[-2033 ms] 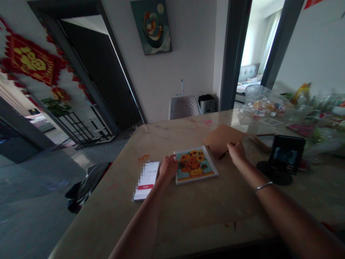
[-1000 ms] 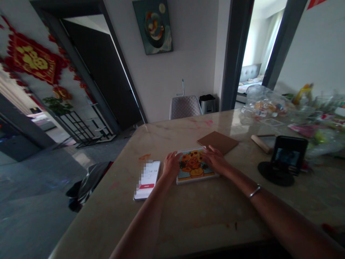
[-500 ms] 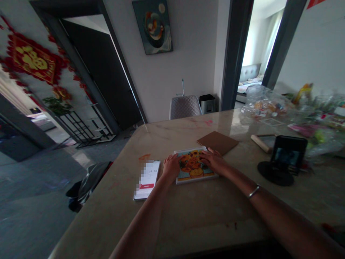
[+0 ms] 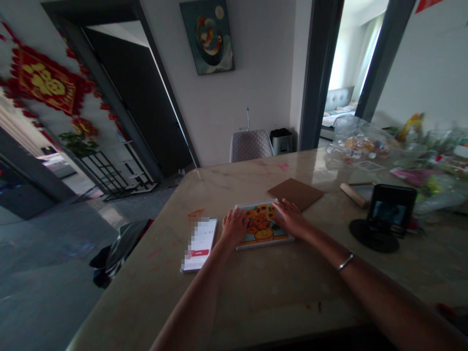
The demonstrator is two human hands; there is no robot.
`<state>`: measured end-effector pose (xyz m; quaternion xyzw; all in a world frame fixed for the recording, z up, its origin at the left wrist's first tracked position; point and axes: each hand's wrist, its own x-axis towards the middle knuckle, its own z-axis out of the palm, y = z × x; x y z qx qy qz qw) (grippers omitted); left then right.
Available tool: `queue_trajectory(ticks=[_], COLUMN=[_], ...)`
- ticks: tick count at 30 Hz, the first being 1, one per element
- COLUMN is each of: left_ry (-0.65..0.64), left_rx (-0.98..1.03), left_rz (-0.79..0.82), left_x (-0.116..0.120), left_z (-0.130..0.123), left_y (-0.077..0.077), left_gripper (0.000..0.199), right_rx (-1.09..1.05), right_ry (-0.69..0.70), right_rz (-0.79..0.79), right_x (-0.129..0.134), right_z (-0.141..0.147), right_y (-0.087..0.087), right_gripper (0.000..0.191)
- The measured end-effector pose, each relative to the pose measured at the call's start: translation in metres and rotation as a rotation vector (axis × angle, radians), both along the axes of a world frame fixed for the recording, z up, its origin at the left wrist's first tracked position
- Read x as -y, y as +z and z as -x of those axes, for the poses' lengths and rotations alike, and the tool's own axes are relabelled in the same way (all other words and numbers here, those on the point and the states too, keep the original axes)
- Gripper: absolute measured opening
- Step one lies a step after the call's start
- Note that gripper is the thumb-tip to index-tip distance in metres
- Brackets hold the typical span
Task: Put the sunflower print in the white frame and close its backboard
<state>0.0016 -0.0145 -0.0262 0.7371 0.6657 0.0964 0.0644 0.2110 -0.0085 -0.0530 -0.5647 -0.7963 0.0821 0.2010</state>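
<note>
A small sunflower picture (image 4: 263,223) in a thin white frame lies flat on the table, its orange flowers and vase showing between my hands. Over its left edge lies my left hand (image 4: 235,225), fingers stretched forward along the frame. My right hand (image 4: 291,218) rests across the right edge, its fingertips near the top right corner. Both hands touch the picture with fingers extended; my thumbs are hard to make out. A brown board (image 4: 296,193) lies just behind the picture, partly hidden by my right hand. Left of my left hand is a phone (image 4: 200,246) with a lit screen.
A black stand (image 4: 387,214) holding a dark-screened device stands at right, before a small wooden-edged frame (image 4: 358,193). Plastic bags (image 4: 365,139) and clutter fill the table's right back. A chair (image 4: 252,145) stands beyond the far edge of the marble table (image 4: 226,178).
The picture has shifted very slightly left. My left hand has moved a little inward over its left side, and my right fingertips have drawn together slightly near the corner.
</note>
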Motion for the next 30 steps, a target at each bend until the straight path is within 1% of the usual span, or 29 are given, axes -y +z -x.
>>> queue_trajectory(ticks=[2,7,12,18,22,26,30], left_ry=[0.009,-0.018,-0.046,-0.051,-0.058,-0.064,-0.050], left_rx=[-0.027,-0.058,-0.054,-0.037,-0.010,-0.006,-0.008], left_rz=[0.011,0.021,0.011,0.041,0.054,0.047,0.044], left_x=[0.002,0.003,0.004,0.007,0.007,0.007,0.007], left_z=[0.000,0.000,0.000,-0.003,-0.002,-0.001,-0.002], left_y=[0.001,0.001,-0.003,-0.004,-0.003,-0.005,-0.006], left_gripper=[0.045,0.048,0.047,0.052,0.055,0.056,0.054], right_rx=[0.021,0.031,0.016,0.000,-0.027,-0.159,-0.458], right_ry=[-0.004,0.011,0.020,0.041,0.056,0.058,0.171], right_rz=[0.006,0.045,0.052,0.050,0.019,-0.025,-0.039], right_x=[0.001,0.006,0.005,0.005,0.007,0.008,0.011], right_z=[0.001,0.004,0.002,0.004,0.009,0.011,0.011], right_y=[0.002,0.008,0.007,0.006,0.007,0.009,0.015], right_gripper=[0.055,0.059,0.060,0.056,0.056,0.056,0.058])
